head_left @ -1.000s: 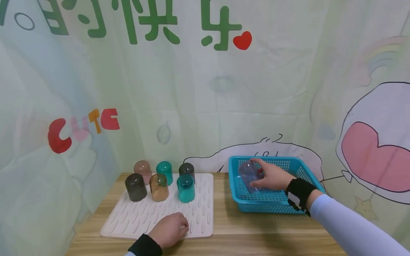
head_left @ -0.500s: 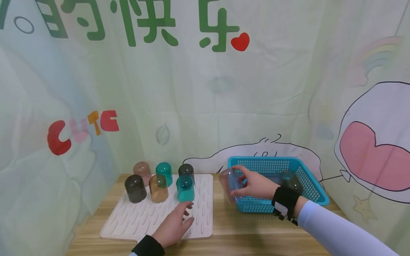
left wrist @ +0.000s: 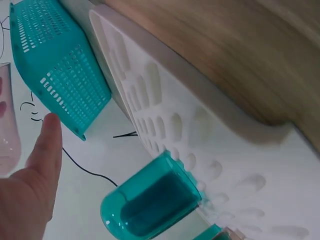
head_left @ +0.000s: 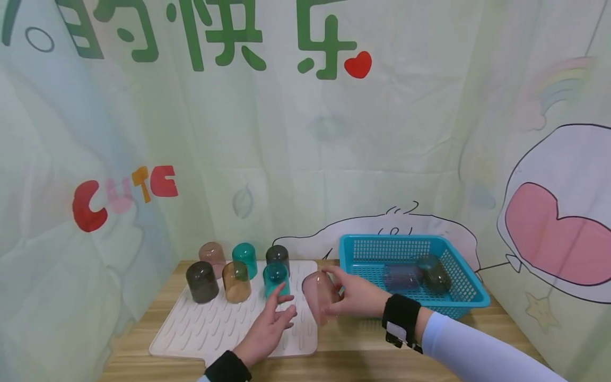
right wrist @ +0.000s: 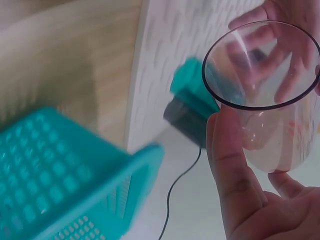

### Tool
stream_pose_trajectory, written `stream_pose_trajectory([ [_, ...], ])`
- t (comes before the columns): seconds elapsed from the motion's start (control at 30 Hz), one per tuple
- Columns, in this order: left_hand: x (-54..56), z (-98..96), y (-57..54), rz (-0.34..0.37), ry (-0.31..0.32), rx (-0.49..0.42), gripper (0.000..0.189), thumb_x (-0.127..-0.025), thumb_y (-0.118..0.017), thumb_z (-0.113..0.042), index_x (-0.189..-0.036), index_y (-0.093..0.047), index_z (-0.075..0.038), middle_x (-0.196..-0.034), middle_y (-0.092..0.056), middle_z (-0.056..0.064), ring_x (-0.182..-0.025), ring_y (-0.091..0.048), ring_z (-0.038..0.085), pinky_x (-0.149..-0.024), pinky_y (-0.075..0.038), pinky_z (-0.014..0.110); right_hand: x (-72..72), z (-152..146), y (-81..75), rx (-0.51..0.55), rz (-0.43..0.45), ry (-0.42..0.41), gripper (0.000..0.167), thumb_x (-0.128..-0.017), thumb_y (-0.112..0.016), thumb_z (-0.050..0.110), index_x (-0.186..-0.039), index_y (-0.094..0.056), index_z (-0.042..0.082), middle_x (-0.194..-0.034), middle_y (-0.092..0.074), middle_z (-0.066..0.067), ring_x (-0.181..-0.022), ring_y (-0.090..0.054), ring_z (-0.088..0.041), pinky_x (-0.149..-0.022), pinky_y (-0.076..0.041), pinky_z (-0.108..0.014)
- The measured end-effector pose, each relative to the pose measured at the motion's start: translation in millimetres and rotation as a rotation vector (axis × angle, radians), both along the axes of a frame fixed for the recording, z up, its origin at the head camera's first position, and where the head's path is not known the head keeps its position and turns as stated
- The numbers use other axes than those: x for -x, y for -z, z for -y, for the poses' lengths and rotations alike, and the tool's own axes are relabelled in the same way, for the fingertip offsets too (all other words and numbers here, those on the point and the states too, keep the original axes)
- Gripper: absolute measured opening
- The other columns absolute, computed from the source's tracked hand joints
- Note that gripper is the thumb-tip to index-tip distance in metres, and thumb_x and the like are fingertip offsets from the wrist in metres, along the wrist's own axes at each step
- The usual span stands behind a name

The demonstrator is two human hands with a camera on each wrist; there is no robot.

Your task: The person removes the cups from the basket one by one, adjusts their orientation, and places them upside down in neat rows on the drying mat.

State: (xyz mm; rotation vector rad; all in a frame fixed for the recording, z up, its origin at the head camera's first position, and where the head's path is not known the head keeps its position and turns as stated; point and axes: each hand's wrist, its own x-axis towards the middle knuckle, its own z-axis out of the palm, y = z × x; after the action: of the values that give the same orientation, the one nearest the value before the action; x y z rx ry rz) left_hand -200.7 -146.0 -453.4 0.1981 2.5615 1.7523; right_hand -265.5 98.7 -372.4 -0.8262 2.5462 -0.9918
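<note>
My right hand (head_left: 360,293) grips a clear pink cup (head_left: 319,297) between thumb and fingers, tilted above the right edge of the white drying mat (head_left: 191,334). Its round rim and see-through wall fill the upper right of the right wrist view. Palm turned toward the cup, my left hand (head_left: 267,330) hovers over the mat with loosely spread fingers, apart from the cup. Several tinted cups stand upside down on the mat: a teal cup (head_left: 276,284) just beyond the left fingertips, an amber cup (head_left: 236,281), a dark grey cup (head_left: 202,282) and others behind.
A blue perforated basket (head_left: 391,245) stands on the wooden table (head_left: 363,361) to the right of the mat. A purplish cup (head_left: 402,277) and dark glassware (head_left: 434,276) lie inside it. A printed curtain (head_left: 406,132) hangs close behind.
My right hand has lifted the pink cup out of the basket and carried it left to the mat's edge. My left hand has uncurled and risen slightly toward it.
</note>
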Motion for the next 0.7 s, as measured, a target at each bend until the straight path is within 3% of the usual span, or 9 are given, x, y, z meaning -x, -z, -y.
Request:
stream_pose_trajectory([
  [0.27, -2.9, -8.4, -6.2, 0.087, 0.012, -0.111, 0.083, -0.103, -0.052, -0.052, -0.162, -0.007, -0.014, -0.153, -0.039, 0.030, -0.118, -0.066, 0.035, -0.092, -0.061, 0.044, -13.9, 18.4, 10.1, -0.003, 0.037, 0.000, 0.087, -0.080, -0.084, 0.038, -0.152, -0.038, 0.021, -0.109, -0.066, -0.006, -0.084, -0.061, -0.018, -0.069, -0.057, -0.032],
  [0.47, -5.8, -10.3, -10.4, 0.105, 0.027, -0.122, 0.081, -0.103, -0.052, -0.052, -0.160, -0.010, -0.013, -0.151, -0.039, 0.029, -0.114, -0.068, 0.031, -0.088, -0.062, 0.045, -19.6, 28.8, 19.1, 0.019, 0.062, 0.007, 0.086, -0.080, -0.084, 0.040, -0.151, -0.038, 0.023, -0.109, -0.066, -0.006, -0.082, -0.062, -0.018, -0.067, -0.057, -0.030],
  [0.7, -6.5, -8.9, -8.9, 0.111, -0.003, -0.091, 0.081, -0.101, -0.055, -0.052, -0.159, -0.016, -0.011, -0.144, -0.045, 0.023, -0.099, -0.070, 0.022, -0.086, -0.062, 0.039, -27.6, 38.5, 27.8, 0.038, 0.034, 0.011, 0.091, -0.079, -0.085, 0.045, -0.152, -0.037, 0.020, -0.107, -0.065, -0.005, -0.080, -0.061, -0.017, -0.066, -0.057, -0.027],
])
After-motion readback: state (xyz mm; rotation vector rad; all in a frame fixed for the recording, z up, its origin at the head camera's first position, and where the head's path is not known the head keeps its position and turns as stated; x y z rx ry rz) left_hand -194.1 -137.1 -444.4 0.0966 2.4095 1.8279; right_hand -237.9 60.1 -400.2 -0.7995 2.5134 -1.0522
